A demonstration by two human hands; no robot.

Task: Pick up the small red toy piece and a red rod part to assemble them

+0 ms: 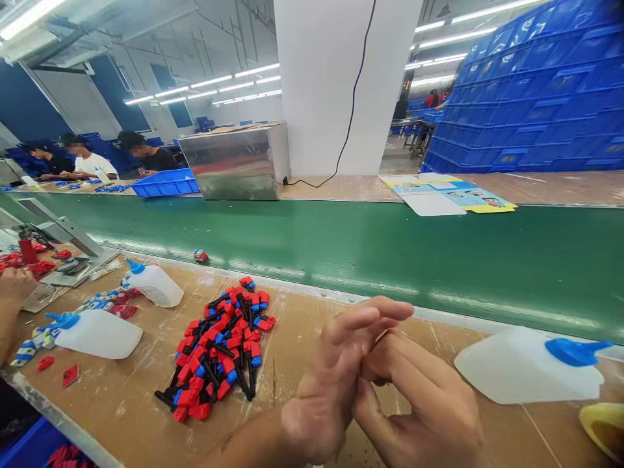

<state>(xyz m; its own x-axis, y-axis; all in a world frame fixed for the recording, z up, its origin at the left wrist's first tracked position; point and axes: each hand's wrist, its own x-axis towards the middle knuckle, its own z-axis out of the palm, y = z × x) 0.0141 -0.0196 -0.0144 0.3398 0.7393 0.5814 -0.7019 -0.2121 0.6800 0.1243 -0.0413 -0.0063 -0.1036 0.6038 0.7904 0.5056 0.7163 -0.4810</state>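
Touching hands [375,377] — red-black parts [219,348] beside

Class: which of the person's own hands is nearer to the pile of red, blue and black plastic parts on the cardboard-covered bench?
Left. The left hand is just right of the pile of red, blue and black plastic parts; the right hand, pressed against it, lies farther right.

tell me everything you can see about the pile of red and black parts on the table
The pile of parts is a loose heap of small pieces that look like moulded plastic: red blocks, many with a blue end, fixed to thin black stems. They lie jumbled and pointing every way, some stacked on others, a few strayed at the edges. The heap rests on the brown cardboard-covered table, just left of the left hand, which does not touch it. Two white bottles with blue caps lie further left, apart from it.
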